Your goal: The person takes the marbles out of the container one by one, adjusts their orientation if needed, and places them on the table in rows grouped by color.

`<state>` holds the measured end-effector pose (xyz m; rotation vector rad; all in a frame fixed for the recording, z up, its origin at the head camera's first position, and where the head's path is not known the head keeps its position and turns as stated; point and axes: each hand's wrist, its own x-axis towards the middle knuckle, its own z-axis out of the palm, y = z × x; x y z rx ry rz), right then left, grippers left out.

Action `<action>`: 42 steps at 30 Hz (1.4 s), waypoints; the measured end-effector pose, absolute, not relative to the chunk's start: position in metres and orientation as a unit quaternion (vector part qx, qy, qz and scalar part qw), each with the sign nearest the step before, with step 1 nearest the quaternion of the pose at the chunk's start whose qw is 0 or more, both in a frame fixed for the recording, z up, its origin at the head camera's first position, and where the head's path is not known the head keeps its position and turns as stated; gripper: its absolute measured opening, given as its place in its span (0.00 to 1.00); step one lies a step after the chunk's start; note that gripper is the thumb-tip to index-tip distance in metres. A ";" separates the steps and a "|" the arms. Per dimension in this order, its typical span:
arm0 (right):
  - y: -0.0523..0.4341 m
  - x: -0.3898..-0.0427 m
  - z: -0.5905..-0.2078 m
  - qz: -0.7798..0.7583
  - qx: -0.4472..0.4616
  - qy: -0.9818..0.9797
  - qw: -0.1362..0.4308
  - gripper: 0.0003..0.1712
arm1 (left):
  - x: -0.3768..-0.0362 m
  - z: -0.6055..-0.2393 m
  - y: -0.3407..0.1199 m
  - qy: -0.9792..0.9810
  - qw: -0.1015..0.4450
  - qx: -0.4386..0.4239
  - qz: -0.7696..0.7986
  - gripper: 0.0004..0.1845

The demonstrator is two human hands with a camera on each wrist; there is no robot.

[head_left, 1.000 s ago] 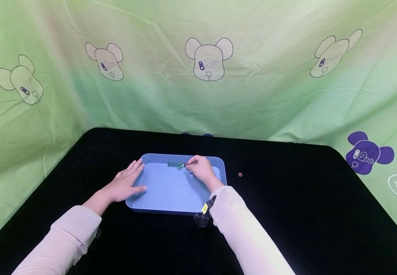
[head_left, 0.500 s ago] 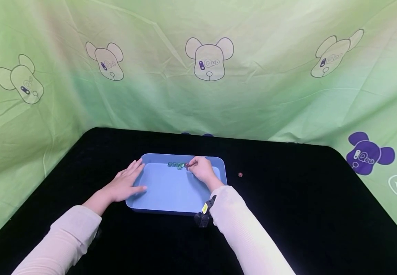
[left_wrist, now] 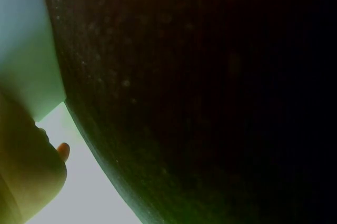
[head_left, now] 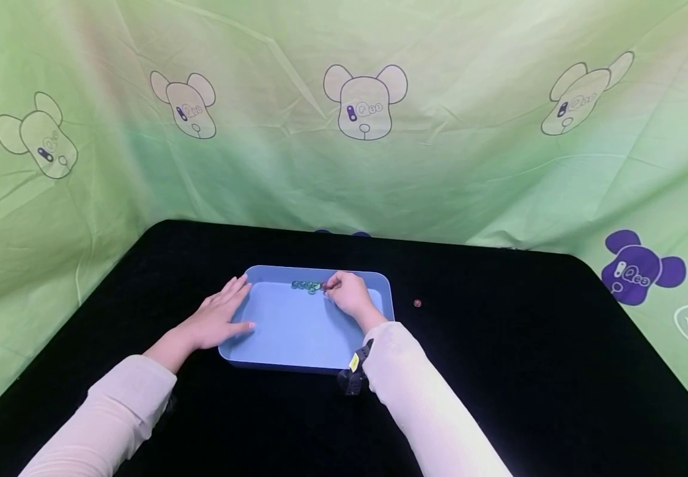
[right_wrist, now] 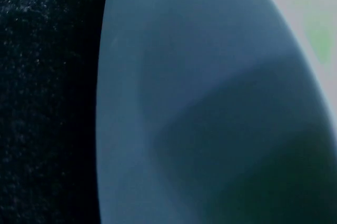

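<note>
At the far side of the blue tray [head_left: 296, 361], my right hand [head_left: 351, 295] pinches at a small red glassy bead [head_left: 324, 286] with thumb and forefinger. The fingertips partly cover it. Left of it, several small green glassy beads [head_left: 302, 285] stand in a short row by the far wall, with one green bead [head_left: 312, 291] just in front of the row. Across the tray's left rim lies my left hand [head_left: 215, 321], fingers straight and thumb reaching inside. The left wrist view shows part of that hand [left_wrist: 31, 166] beside the tray; the right wrist view shows no fingers.
One more red bead [head_left: 418, 303] lies on the black tablecloth [head_left: 498, 344] to the right of the tray. A green curtain [head_left: 260, 165] with printed bear heads hangs behind and at both sides of the table.
My right fingertips have shifted slightly right, and more of the red bead beside the green row shows. The left hand and the tray hold their place.
</note>
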<state>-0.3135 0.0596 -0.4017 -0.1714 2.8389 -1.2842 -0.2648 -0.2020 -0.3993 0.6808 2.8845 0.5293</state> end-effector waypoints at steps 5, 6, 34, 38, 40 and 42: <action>0.059 -0.313 -0.402 -0.402 -0.063 0.913 0.005 0.02 | -0.265 -0.400 -0.202 0.956 0.065 0.227 0.173 0.41; 0.059 -0.313 -0.403 -0.402 -0.063 0.914 0.005 0.02 | -0.265 -0.400 -0.202 0.956 0.065 0.227 0.173 0.41; 0.060 -0.312 -0.402 -0.357 -0.089 0.930 0.005 0.03 | -0.265 -0.400 -0.202 0.955 0.056 0.232 0.174 0.41; 0.060 -0.312 -0.402 -0.352 -0.092 0.931 0.006 0.02 | -0.266 -0.401 -0.202 0.955 0.055 0.233 0.173 0.41; 0.060 -0.312 -0.402 -0.350 -0.094 0.932 0.007 0.02 | -0.266 -0.400 -0.202 0.955 0.058 0.232 0.173 0.41; 0.059 -0.311 -0.402 -0.347 -0.095 0.933 0.010 0.01 | -0.265 -0.400 -0.202 0.955 0.060 0.230 0.175 0.41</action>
